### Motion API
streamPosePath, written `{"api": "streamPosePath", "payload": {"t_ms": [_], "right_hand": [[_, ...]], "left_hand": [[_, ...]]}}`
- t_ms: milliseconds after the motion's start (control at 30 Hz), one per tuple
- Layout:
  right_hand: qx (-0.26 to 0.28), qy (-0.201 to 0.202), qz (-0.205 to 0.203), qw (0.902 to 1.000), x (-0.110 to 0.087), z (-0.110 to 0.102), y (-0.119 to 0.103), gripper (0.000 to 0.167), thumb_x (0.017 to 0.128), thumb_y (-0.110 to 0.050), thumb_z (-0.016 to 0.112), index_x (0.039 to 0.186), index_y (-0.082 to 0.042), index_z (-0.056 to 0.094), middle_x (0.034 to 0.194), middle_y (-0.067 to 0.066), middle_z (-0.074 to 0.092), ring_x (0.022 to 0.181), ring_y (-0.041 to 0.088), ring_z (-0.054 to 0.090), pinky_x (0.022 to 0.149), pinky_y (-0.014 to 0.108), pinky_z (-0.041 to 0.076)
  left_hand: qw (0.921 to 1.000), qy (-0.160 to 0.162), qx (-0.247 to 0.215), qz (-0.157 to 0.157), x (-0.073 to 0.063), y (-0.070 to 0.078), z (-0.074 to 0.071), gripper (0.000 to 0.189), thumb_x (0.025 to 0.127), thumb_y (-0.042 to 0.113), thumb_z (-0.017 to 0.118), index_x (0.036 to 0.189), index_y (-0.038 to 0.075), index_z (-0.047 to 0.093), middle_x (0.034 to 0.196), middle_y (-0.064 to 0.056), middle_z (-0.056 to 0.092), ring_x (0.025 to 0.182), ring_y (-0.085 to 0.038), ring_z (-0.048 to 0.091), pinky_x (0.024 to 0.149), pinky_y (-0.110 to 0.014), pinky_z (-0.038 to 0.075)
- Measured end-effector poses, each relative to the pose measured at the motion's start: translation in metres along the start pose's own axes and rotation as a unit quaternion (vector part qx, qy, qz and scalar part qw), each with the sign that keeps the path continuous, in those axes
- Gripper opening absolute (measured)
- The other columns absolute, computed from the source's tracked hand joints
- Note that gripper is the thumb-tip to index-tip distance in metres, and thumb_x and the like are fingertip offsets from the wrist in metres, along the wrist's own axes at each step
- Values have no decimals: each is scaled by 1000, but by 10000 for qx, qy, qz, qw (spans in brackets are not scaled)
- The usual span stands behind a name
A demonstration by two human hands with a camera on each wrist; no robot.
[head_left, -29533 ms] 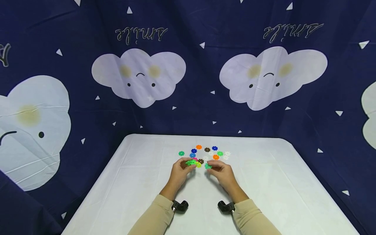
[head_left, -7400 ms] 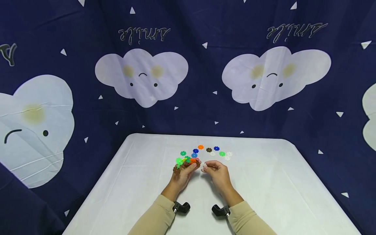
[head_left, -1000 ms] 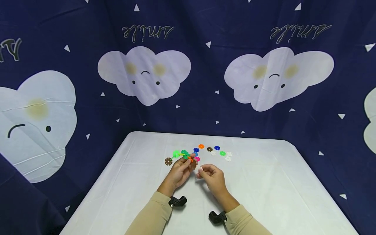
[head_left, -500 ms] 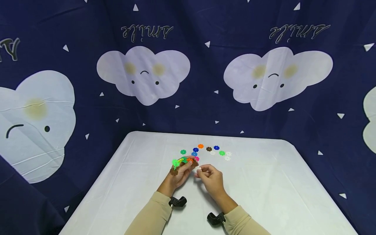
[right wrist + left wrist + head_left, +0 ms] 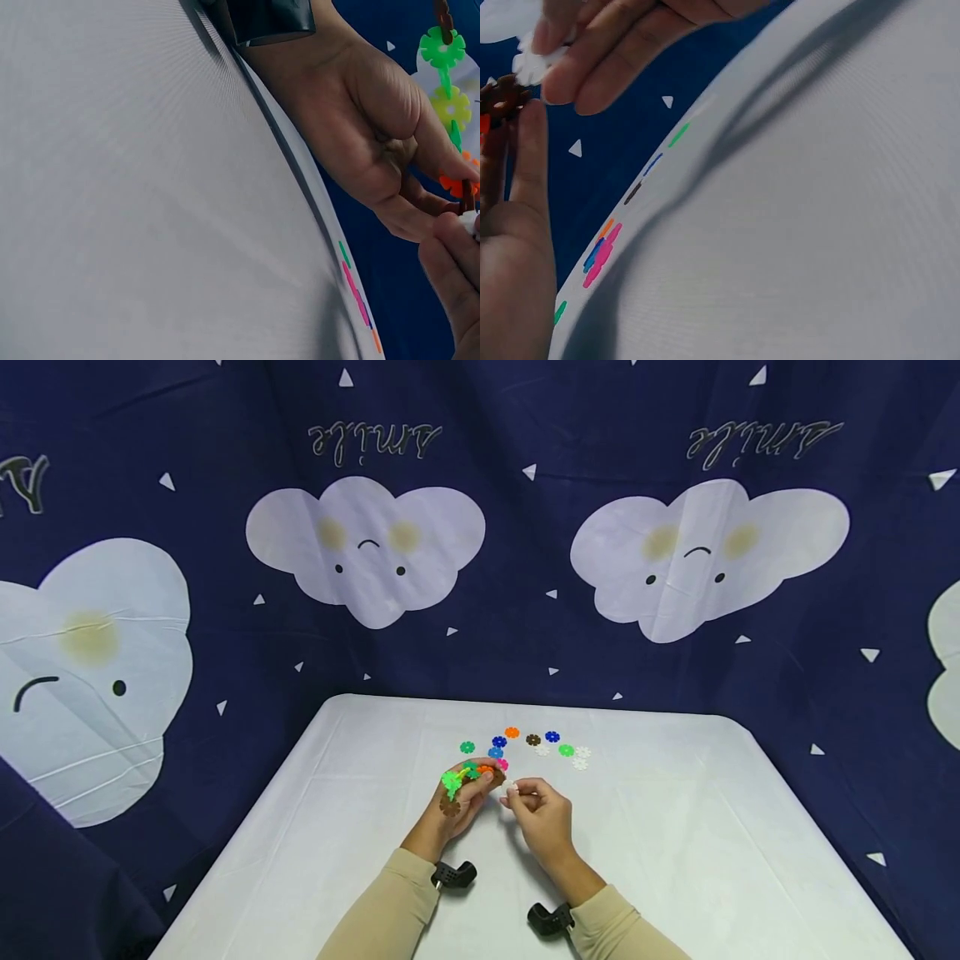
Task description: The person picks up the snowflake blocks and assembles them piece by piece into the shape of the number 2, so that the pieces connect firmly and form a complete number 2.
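Note:
My left hand (image 5: 467, 800) grips a chain of interlocking snowflake discs near its right end, between thumb and fingers. The chain bends over the hand: a brown disc (image 5: 449, 807) hangs low by the wrist, then come a bright green disc (image 5: 452, 781), a yellow disc (image 5: 450, 110), a darker green one and an orange disc (image 5: 453, 186). Another brown disc (image 5: 504, 97) forms the end at the fingertips. With thumb and fingers my right hand (image 5: 546, 822) pinches a white snowflake disc (image 5: 531, 66) right at that brown disc's edge. The right fingers partly hide the white disc.
Beyond the hands, several loose discs lie flat on the white table (image 5: 675, 827), among them a pink disc (image 5: 502, 765), an orange disc (image 5: 512, 732), a bright green disc (image 5: 566, 750) and a white disc (image 5: 581, 764). A dark blue cloud-print cloth (image 5: 517, 527) hangs behind the table.
The chain has grown since the earliest frame, when my right hand held a green disc. Over the last second its free end has swung down towards my left wrist; the white disc remains pinched.

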State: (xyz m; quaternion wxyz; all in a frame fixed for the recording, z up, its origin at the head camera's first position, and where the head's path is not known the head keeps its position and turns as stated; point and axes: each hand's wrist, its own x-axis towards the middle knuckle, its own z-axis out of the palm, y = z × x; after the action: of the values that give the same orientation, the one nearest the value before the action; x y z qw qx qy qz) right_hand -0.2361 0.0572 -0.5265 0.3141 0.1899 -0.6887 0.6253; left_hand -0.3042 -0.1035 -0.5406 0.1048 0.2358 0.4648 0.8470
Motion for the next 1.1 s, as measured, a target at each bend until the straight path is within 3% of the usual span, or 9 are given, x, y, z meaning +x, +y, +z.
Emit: {"api": "streamPosePath", "payload": {"t_ms": [67, 133, 267, 333, 467, 667, 867, 967, 1100], "right_hand": [[-170, 36, -190, 9997, 0, 1, 3, 10, 87, 24, 70, 93, 16, 66, 77, 30, 70, 67, 42, 74, 64, 18, 58], [-247, 34, -268, 9993, 0, 2, 3, 12, 86, 25, 70, 92, 15, 66, 77, 29, 71, 66, 40, 74, 64, 19, 58], [-295, 39, -362, 9989, 0, 2, 2, 14, 84, 26, 71, 91, 15, 66, 77, 28, 71, 64, 41, 74, 62, 19, 58], [-273, 33, -377, 9989, 0, 2, -1, 13, 84, 26, 72, 91, 16, 66, 78, 29, 71, 65, 43, 73, 62, 19, 59], [-295, 113, -380, 9988, 0, 2, 0, 13, 84, 26, 70, 90, 15, 66, 78, 28, 71, 65, 45, 73, 59, 21, 59], [-136, 207, 0, 9997, -1, 1, -1, 12, 86, 27, 69, 91, 16, 65, 78, 30, 71, 69, 50, 72, 68, 28, 62], [-199, 228, 67, 9995, -3, 2, 15, 12, 86, 27, 70, 90, 17, 66, 78, 29, 72, 68, 49, 72, 68, 30, 62], [-356, 199, -17, 9992, -5, 0, 29, 14, 85, 25, 72, 90, 12, 68, 77, 23, 73, 66, 43, 74, 65, 25, 61], [-474, 129, -142, 9987, -6, -3, 39, 17, 85, 22, 75, 90, 6, 70, 77, 14, 76, 64, 33, 75, 62, 21, 59]], "left_hand": [[9999, 86, 82, -41, -1, 1, 1, 35, 107, -9, 50, 135, -28, 42, 130, -30, 60, 115, -21, 65, 112, -41, 44], [9999, 132, 70, -42, -1, 1, 1, 29, 107, -8, 50, 130, -26, 49, 129, -29, 62, 115, -21, 66, 112, -42, 44], [9997, 240, 35, -76, -2, 0, 1, 21, 106, -6, 55, 121, -3, 68, 126, -24, 65, 115, -21, 66, 111, -41, 46], [9994, 307, 111, -84, -3, -1, 2, 20, 105, -5, 58, 117, 1, 72, 125, -22, 67, 113, -20, 67, 108, -38, 49], [9987, 334, 358, 147, -2, -6, 4, 17, 102, -10, 59, 115, -12, 70, 120, -18, 68, 109, -21, 68, 101, -35, 54], [9960, 288, 623, 573, 1, -11, 8, 17, 98, -21, 56, 113, -27, 61, 118, -18, 68, 115, -28, 66, 101, -36, 54], [9987, 285, 372, 221, 1, -11, 6, 19, 99, -17, 58, 110, -13, 72, 115, -15, 70, 109, -23, 69, 102, -37, 54], [9997, 232, 84, -6, 1, -11, 4, 26, 101, -17, 55, 107, -3, 76, 111, -12, 72, 107, -22, 70, 103, -38, 53], [9997, 189, -14, -140, 0, -12, 3, 29, 101, -17, 54, 106, 0, 77, 109, -11, 73, 107, -21, 70, 105, -39, 52]]}}
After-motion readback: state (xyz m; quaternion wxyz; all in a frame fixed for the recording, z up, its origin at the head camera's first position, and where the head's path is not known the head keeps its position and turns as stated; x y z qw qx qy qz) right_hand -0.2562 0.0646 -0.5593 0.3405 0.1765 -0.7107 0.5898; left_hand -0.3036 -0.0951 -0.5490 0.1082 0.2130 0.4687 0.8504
